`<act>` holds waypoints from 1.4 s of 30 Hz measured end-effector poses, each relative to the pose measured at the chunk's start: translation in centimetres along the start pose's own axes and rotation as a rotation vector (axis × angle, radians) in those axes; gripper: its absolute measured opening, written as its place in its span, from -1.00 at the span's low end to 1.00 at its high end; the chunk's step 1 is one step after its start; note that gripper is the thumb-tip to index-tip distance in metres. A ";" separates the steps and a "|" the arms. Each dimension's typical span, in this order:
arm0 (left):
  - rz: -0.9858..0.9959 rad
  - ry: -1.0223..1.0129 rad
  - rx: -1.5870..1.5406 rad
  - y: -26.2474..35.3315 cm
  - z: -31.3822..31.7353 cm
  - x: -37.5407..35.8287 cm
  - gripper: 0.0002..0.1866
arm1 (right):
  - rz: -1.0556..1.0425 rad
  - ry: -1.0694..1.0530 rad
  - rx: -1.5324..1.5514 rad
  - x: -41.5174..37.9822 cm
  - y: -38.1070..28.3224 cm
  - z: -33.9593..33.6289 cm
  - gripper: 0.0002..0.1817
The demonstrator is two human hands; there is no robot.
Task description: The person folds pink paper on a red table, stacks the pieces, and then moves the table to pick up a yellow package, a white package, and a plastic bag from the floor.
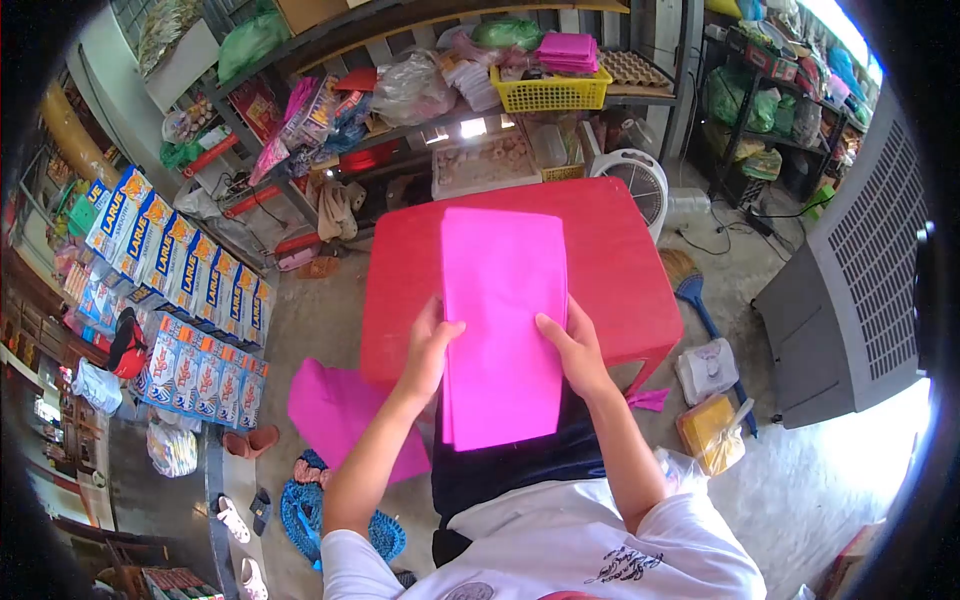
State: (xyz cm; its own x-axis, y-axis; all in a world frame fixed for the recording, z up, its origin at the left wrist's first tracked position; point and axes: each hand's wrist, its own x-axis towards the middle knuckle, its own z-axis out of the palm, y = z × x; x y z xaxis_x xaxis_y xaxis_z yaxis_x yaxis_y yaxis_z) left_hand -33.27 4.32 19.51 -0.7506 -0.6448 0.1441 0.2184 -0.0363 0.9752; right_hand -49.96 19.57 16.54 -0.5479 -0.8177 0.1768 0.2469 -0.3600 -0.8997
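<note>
A flat, folded bright pink sheet [505, 320] is held upright between my two hands, its layered edge showing on the left. My left hand [428, 350] grips its left side, thumb pressed on the front. On the opposite side, my right hand [577, 348] pinches the edge with the thumb in front and fingers behind. Behind and below the sheet is a red plastic table [620, 270]. Another pink sheet [345, 415] hangs low beside the table's left front corner, partly behind my left forearm.
Stacked beer cartons [190, 260] line the left. On the back shelf, a yellow basket [550, 92] carries a pink stack [568, 52]. A white fan [640, 180] and a broom [700, 300] are right of the table, near a large grey air cooler [850, 260]. Sandals [235, 520] lie lower left.
</note>
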 end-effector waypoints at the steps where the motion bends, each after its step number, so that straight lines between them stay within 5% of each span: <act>1: -0.055 0.018 -0.065 -0.3 0.3 -0.2 -0.46 | 0.008 -0.033 -0.034 -0.4 -0.3 -0.1 -0.46; 7: -0.258 0.022 -0.282 -0.9 1.3 1.7 -0.38 | -0.011 -0.137 -0.208 -0.4 -3.5 -1.4 -0.47; 22: 0.144 0.100 -0.164 3.4 7.8 14.8 -0.66 | -0.015 -0.067 -0.423 4.7 -6.8 -8.8 -0.41; 24: 0.097 0.121 -0.211 2.3 7.8 17.2 -0.64 | -0.060 -0.015 -0.506 6.5 -7.5 -9.0 -0.45; 31: -0.300 0.310 -0.237 -6.7 4.7 20.2 -0.54 | 0.262 -0.049 -0.450 10.2 -4.0 -11.3 -0.55; 37: -0.141 0.300 -0.138 -6.0 4.1 21.7 -0.43 | 0.220 -0.025 -0.386 12.2 -2.8 -11.5 -0.62; 42: 0.004 0.197 -0.422 -5.4 4.3 24.6 -0.32 | 0.050 0.022 -0.425 19.8 -7.6 -11.4 -0.61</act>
State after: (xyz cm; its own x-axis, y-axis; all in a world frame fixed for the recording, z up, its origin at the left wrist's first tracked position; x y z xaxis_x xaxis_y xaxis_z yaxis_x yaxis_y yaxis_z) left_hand -55.56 -8.09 18.52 -0.6257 -0.7766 0.0734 0.4862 -0.3147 0.8152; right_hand -71.80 11.26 22.37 -0.5613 -0.8182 0.1242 -0.0748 -0.0993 -0.9922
